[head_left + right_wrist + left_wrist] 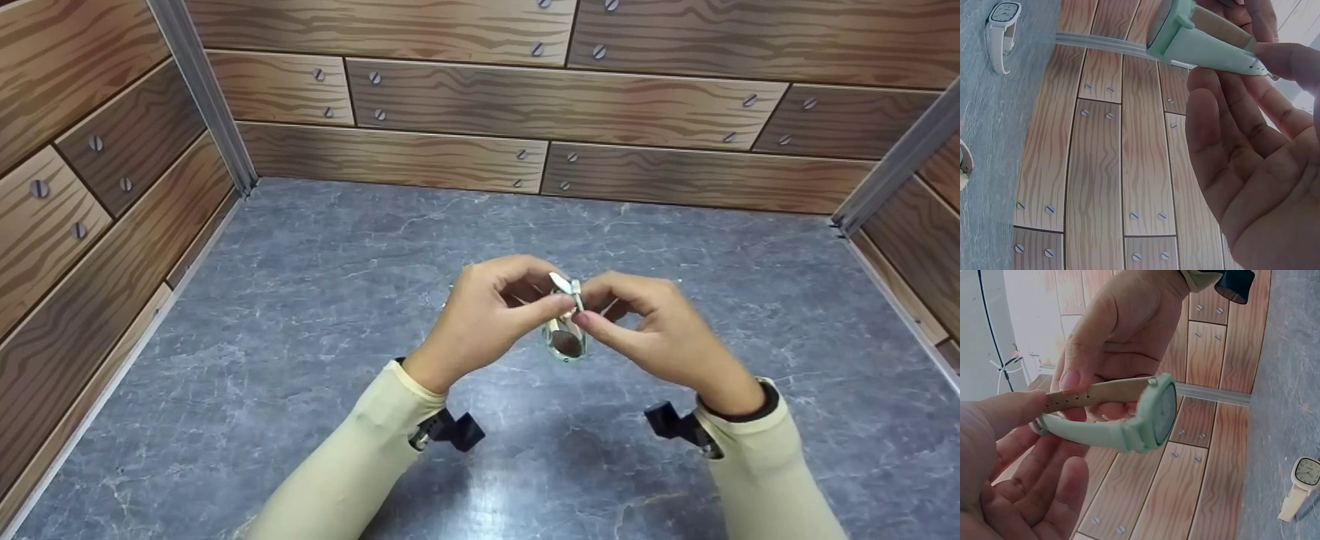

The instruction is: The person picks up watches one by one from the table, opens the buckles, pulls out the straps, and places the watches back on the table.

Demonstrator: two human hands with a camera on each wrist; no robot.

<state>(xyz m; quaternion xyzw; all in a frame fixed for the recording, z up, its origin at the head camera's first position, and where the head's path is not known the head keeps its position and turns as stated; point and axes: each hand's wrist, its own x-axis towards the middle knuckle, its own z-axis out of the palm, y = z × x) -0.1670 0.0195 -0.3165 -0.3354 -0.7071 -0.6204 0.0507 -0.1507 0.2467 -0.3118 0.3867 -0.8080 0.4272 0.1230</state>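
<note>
A wristwatch (pixel 566 345) with a mint-green strap is held up between both hands, its case hanging lowest. In the left wrist view the strap (pixel 1084 432) forms a loop, with a tan inner side and a row of holes. My left hand (pixel 484 322) pinches the strap near its ends between thumb and fingers. From the other side my right hand (pixel 664 334) pinches the strap end with thumb and index finger. The right wrist view shows the mint-green watch case (pixel 1171 25) tilted sideways, and the right hand's other fingers (pixel 1204 124) loosely bent below the strap.
On the grey marbled table (pixel 337 247) lies a cream-strapped watch (pixel 1297 492). A white watch (pixel 998 36) also lies there, and part of another pale watch (pixel 964 163) shows at the view's edge. Wood-patterned panels (pixel 450 97) wall the back and sides.
</note>
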